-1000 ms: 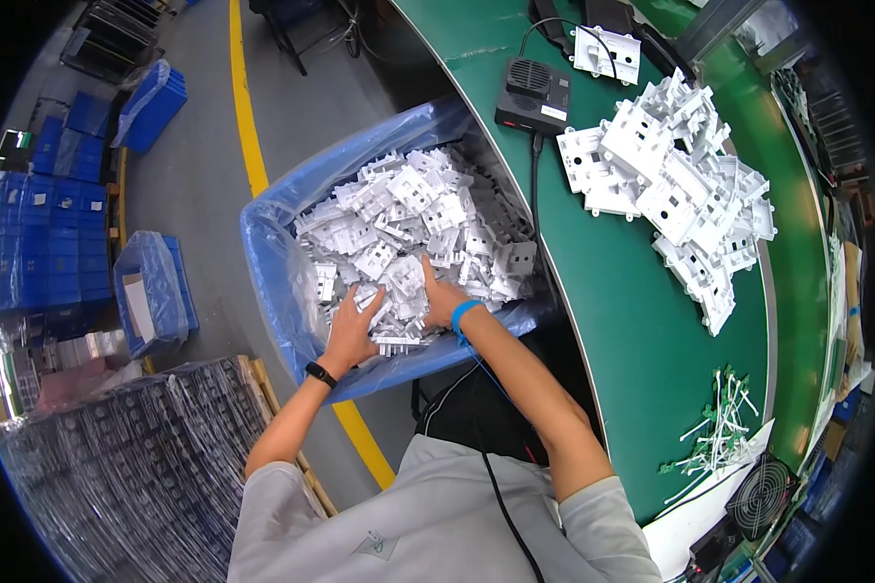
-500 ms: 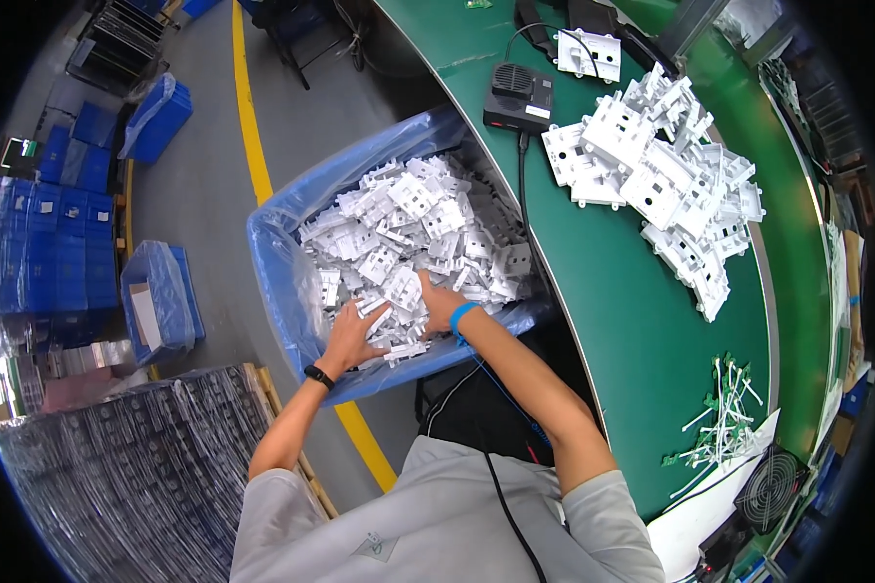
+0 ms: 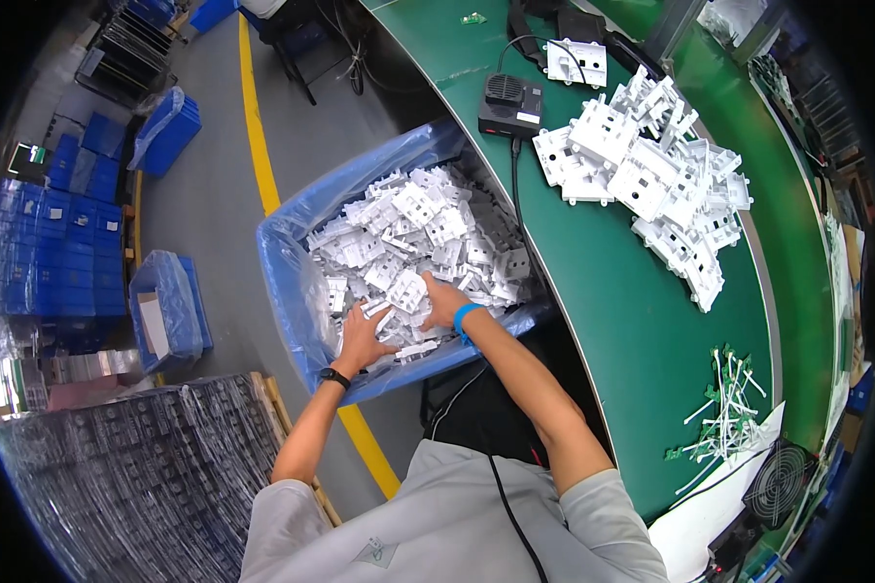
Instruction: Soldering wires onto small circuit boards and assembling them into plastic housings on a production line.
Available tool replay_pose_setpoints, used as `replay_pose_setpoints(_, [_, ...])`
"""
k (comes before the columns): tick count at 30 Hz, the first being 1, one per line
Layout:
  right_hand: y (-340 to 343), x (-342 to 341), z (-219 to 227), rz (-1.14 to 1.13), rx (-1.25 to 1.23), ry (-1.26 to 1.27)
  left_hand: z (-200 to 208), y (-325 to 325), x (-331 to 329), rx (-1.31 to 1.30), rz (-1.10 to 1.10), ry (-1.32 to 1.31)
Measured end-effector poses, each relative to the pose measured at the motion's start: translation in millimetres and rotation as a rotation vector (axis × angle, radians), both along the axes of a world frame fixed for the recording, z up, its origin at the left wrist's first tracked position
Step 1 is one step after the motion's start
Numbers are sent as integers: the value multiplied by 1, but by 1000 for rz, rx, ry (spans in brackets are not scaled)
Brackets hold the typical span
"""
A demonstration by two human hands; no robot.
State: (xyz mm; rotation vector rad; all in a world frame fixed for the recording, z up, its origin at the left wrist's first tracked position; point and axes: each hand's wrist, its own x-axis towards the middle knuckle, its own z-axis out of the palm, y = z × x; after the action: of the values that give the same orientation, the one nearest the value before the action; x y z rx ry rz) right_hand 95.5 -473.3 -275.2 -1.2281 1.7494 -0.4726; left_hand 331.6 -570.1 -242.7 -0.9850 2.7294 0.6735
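Observation:
Both of my hands reach into a blue bin [image 3: 280, 282] lined with clear plastic and heaped with white plastic housings [image 3: 418, 202]. My left hand [image 3: 364, 340] rests on the near left of the heap, thumb apart from the fingers, touching small white parts. To its right, my right hand [image 3: 444, 303] lies against the housings, its thumb and fingers also apart and some fingertips hidden among them. One square housing [image 3: 405, 291] with round holes sits between the two hands, beside my right fingertips. Neither hand has visibly lifted a piece off the heap.
A green workbench [image 3: 642, 389] runs along the right, bearing a pile of white housings [image 3: 642, 175], a black device [image 3: 511, 105] with a cable, and white-and-green wire pieces [image 3: 724, 413]. Wrapped black stacks [image 3: 136, 476] stand at lower left, blue crates [image 3: 53, 243] beyond.
The whole view has shifted slightly, so bin and bench sit a little differently in the picture. Both hands stay at nearly the same place on the heap.

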Motion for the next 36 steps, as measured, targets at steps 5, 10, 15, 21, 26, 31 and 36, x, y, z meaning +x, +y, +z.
replay_pose_setpoints(5, [9,-11,21,15,-44,75,13,10,-4,-31,28,1])
replay_pose_setpoints(10, [11,-13,30,16,-46,112,21,15,-5,-56,23,22])
replay_pose_setpoints(15, [14,-14,39,0,-61,181,17,14,0,-25,14,25])
replay_pose_setpoints(21, [17,-40,88,-148,-118,178,13,10,5,46,8,29])
replay_pose_setpoints(26, [9,-53,111,-247,-192,184,10,9,-13,-23,-17,-38])
replay_pose_setpoints(31, [9,-53,132,-271,-238,213,0,-2,-23,-87,-103,-24])
replay_pose_setpoints(36, [17,-54,138,-306,-304,205,0,3,-24,-2,-169,48])
